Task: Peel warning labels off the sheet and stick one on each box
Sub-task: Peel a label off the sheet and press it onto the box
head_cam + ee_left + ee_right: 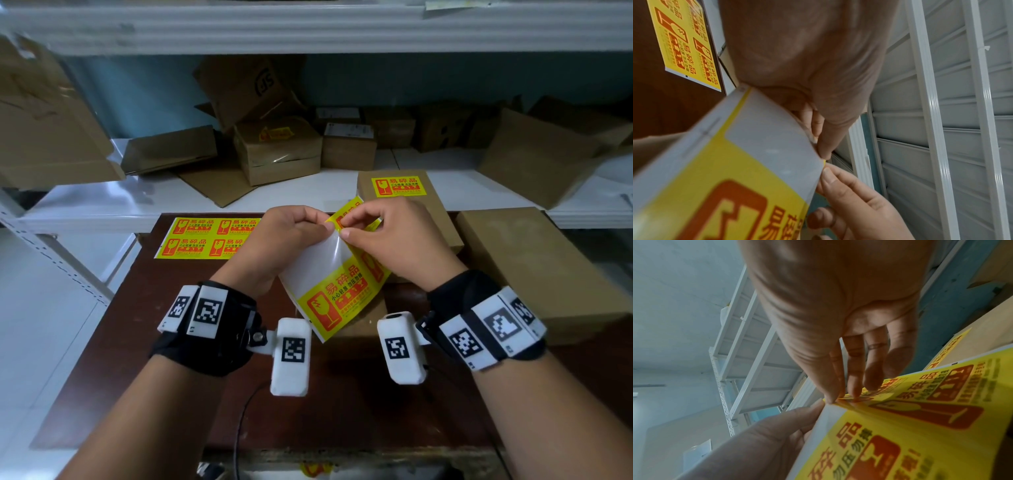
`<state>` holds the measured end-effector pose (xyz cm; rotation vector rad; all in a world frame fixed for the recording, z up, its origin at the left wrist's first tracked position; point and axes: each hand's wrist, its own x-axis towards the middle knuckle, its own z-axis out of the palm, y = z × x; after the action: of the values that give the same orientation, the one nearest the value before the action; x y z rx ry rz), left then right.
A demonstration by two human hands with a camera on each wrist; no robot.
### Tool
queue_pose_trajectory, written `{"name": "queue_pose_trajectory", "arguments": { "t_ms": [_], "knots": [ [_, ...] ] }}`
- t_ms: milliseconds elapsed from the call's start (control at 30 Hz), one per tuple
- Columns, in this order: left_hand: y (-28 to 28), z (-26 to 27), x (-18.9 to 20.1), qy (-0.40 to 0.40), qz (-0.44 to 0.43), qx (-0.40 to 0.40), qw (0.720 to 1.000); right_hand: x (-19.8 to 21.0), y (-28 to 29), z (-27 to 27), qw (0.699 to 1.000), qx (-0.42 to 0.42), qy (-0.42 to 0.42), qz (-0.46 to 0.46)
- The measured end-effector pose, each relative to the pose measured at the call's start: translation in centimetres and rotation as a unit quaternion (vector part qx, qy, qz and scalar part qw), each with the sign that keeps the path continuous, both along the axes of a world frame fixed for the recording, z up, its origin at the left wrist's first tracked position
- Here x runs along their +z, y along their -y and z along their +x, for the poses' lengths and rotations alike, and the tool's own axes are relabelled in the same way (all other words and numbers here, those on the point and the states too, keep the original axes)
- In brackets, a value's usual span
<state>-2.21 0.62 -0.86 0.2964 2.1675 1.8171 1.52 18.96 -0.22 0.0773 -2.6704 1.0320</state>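
Above the brown table I hold a label sheet [329, 274] with yellow and red warning labels and one bare white patch of backing. My left hand [291, 236] pinches the sheet's top edge [813, 146]. My right hand [376, 233] pinches the corner of a yellow label [346, 214] at the same top edge, thumb and forefinger curled on it [840, 398]. A flat cardboard box [411, 202] beyond my hands carries a stuck label [399, 186]. A larger plain box [534, 270] lies to the right.
A second label sheet [205, 238] lies flat at the table's far left. Behind it a white shelf [102, 205] holds several cardboard boxes, one of them a box with a yellow label [277, 133]. White racking uprights stand at the left.
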Motion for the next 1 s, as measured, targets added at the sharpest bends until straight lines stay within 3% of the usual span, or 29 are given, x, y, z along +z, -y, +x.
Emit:
{"name": "queue_pose_trajectory", "arguments": {
  "t_ms": [367, 1000],
  "knots": [
    [0.37, 0.01, 0.07, 0.028, 0.042, -0.021, 0.999, 0.3, -0.04, 0.12, 1.0, -0.012, 0.0, 0.008],
    [0.06, 0.0, -0.13, 0.004, 0.029, 0.0, 1.0, 0.59, 0.34, 0.3, 1.0, -0.002, 0.001, -0.017]
  ]
}}
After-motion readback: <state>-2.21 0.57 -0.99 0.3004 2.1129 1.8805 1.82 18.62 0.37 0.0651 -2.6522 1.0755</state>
